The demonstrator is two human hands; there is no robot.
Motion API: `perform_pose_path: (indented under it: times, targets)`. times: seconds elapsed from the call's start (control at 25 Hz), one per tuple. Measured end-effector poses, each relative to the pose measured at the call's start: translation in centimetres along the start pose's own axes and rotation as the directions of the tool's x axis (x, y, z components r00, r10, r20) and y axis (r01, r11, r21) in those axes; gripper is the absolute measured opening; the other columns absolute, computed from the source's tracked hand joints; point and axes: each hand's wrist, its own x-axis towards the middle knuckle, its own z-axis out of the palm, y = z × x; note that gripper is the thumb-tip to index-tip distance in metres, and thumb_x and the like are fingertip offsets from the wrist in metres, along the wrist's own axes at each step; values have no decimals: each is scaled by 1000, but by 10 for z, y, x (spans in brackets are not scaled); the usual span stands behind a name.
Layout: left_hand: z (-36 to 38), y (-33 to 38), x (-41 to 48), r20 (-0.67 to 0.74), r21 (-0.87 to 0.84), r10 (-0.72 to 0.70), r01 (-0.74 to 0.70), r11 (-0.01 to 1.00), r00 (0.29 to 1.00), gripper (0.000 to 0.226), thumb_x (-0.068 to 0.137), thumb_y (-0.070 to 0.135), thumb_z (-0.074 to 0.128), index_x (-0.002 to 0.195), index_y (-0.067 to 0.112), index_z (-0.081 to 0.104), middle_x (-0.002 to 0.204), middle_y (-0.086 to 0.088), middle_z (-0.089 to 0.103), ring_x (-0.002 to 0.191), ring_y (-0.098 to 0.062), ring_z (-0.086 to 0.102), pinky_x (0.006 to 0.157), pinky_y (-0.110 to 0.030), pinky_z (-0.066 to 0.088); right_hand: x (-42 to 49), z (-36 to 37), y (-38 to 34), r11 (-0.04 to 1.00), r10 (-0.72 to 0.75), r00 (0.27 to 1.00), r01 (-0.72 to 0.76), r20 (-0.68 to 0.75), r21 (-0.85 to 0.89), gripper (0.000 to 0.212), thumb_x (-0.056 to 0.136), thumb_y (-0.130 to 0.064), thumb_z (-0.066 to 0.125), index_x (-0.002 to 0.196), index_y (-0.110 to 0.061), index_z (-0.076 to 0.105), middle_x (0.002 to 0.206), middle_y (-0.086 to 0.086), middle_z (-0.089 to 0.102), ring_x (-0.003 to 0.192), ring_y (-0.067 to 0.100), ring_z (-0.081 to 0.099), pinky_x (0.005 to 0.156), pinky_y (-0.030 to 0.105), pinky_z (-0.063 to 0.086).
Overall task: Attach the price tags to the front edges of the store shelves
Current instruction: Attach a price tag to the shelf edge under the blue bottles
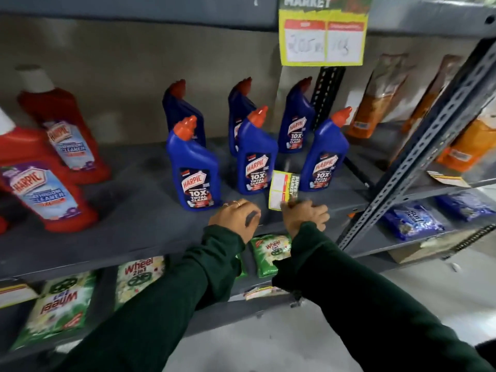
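Sleeves: dark green long sleeves point(375, 304) are reaching in from the bottom edge, both arms stretching to the grey metal shelf point(134, 226).
Right hand point(306, 217): resting at the shelf's front edge, grip closing on the lower end of the yellow paper price tag point(281, 190).
Left hand point(236, 218): lying knuckles-up on the shelf just beside the right hand, fingers curling down, rings showing; cannot tell whether this grip is holding anything.
Price tag: standing upright at the front edge, between two blue Harpic toilet cleaner bottles with red caps point(256, 154); printed side facing the camera, turned sideways.
Blue bottles: six standing upright in two rows on the shelf.
Red bottles: red Harpic bathroom cleaner bottles with white caps point(48, 194) standing at left, well apart from the hands.
Upper tag: larger yellow price sign point(322, 36) hanging from the shelf edge above.
Lower shelf: green Wheel detergent packets point(271, 251) lying below the hands.
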Motion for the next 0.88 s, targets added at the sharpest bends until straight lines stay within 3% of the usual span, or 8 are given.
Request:
perform_pose_path:
  times: [0.08,0.2,0.32,0.44,0.6,0.68,0.76,0.88]
  targets:
    - [3,4,0,-6,28,-18,18,999,1000,18,88,23,56,92,14,70,100,-10,72,92,-31,64,77,-34,51,9,-4,1,999,-45,999,45,16,-17,53,83,-46,60,118,-8,51,127,17,40,116,37,35,97,44,34]
    - [2,9,1,-27,37,-8,9,999,1000,27,82,26,50,83,10,71,88,-14,72,82,-34,66,72,-34,53,21,-5,2,997,-40,992,32,119,65,42,82,-36,56,115,-11,58,126,13,52,114,36,43,94,38,38]
    - [4,14,5,-49,58,8,-5,998,999,24,78,24,52,80,10,72,90,-11,75,77,-31,70,69,-34,57,25,-5,8,924,-58,983,-13,173,383,27,79,-26,59,97,-10,69,106,10,68,98,32,57,84,32,47]
    - [8,21,14,-79,80,119,-113,990,990,34,77,27,43,81,11,72,89,-8,76,73,-28,72,65,-36,61,18,-10,12,760,-56,987,-57,153,648,6,79,-14,67,85,-16,65,87,7,64,80,22,58,75,28,49]
    - [14,28,20,-104,174,188,-168,970,977,39,73,31,41,94,15,70,102,-7,74,96,-22,55,73,-41,59,10,-6,27,613,-179,972,-11,152,790,10,79,-8,65,84,-15,60,79,4,65,75,22,62,72,35,54]
    - [17,28,19,-101,247,156,-127,961,983,46,74,38,43,108,18,66,115,-6,70,108,-19,47,82,-42,55,12,-9,38,553,-329,919,0,218,833,21,82,2,58,72,-15,64,67,3,66,61,17,60,59,29,53]
    - [18,28,18,-8,272,68,-63,960,998,49,81,43,49,125,23,56,131,-5,60,122,-25,49,94,-41,49,15,-17,46,555,-483,825,30,293,831,32,83,12,55,68,-13,67,56,-5,67,53,9,59,51,19,50]
    - [27,24,8,282,259,-106,31,965,954,38,94,30,53,131,22,51,134,-7,56,123,-29,48,102,-37,40,18,-20,54,657,-606,721,218,334,722,19,81,10,63,79,-6,73,64,-7,70,57,-3,62,62,16,51]
